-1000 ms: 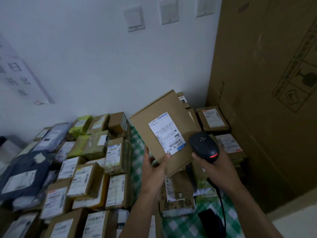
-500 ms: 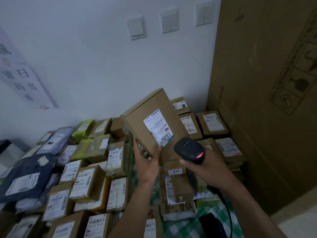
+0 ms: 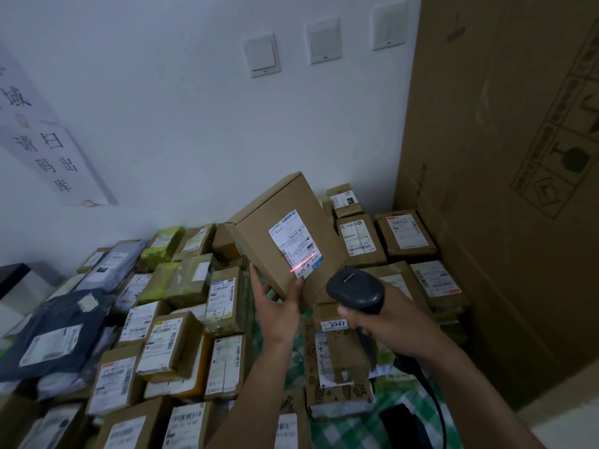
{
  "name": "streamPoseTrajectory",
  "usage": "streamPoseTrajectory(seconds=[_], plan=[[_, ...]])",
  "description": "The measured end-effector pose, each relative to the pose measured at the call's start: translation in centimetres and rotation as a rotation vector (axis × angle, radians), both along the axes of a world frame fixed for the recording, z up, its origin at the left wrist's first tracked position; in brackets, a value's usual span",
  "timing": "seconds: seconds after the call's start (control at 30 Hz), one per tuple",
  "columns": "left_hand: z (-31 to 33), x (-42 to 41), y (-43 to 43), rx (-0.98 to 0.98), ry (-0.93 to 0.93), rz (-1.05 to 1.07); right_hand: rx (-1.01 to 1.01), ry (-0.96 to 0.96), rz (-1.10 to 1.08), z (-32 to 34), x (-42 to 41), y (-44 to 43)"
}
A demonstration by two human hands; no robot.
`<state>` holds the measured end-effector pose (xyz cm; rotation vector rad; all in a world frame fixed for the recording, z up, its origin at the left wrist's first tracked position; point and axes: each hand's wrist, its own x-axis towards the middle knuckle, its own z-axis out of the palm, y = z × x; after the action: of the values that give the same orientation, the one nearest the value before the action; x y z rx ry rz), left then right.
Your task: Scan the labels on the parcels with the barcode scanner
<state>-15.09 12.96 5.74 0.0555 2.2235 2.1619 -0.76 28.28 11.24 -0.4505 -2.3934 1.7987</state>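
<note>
My left hand point(image 3: 278, 306) grips the lower corner of a brown cardboard parcel point(image 3: 285, 222), held up and tilted above the pile. Its white label point(image 3: 295, 246) faces me, and a red scan line crosses the barcode at the label's lower end. To the right and slightly below the parcel, my right hand point(image 3: 392, 322) grips the handle of a black barcode scanner point(image 3: 355, 290). The scanner's head points at the label from a short distance. Its black cable point(image 3: 431, 396) runs down past my right forearm.
Many labelled parcels point(image 3: 168, 345) and grey mailer bags point(image 3: 55, 332) cover the surface at the left and centre. More boxes point(image 3: 405, 234) lie at the back right on a green checked cloth point(image 3: 343, 432). A very large carton point(image 3: 505, 157) stands at the right, a white wall behind.
The parcel has shifted left and turned more upright. The scanner has moved up towards it, and the red scan line now lies across the label's barcode.
</note>
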Motion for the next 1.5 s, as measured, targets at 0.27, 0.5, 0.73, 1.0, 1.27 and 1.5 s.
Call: streamPoseTrajectory(seconds=[0.27, 0.5, 0.73, 1.0, 1.27, 1.5], plan=[[-0.3, -0.3, -0.1, 0.004, 0.002, 0.021, -0.009, -0.006, 0.016, 0.1, -0.2, 0.2], [-0.4, -0.5, -0.5, 0.011, 0.009, 0.040, -0.041, -0.013, 0.015, -0.7, -0.8, 0.0], [-0.5, -0.2, -5.5, -0.030, 0.096, 0.194, -0.043, -0.080, 0.089, -2.9, -1.9, -0.6], [-3.8, -0.8, -11.8, -0.834, 0.044, 0.131, -0.021, -0.147, 0.123, -4.4, -4.0, -1.8], [-6.8, -1.5, -9.4, -1.110, -0.176, -0.021, -0.046, -0.178, 0.143, -5.0, -5.0, -2.1], [-7.6, -1.7, -10.6, -1.097, -0.098, -0.031, -0.047, -0.240, 0.079, -6.4, -5.8, -1.6]])
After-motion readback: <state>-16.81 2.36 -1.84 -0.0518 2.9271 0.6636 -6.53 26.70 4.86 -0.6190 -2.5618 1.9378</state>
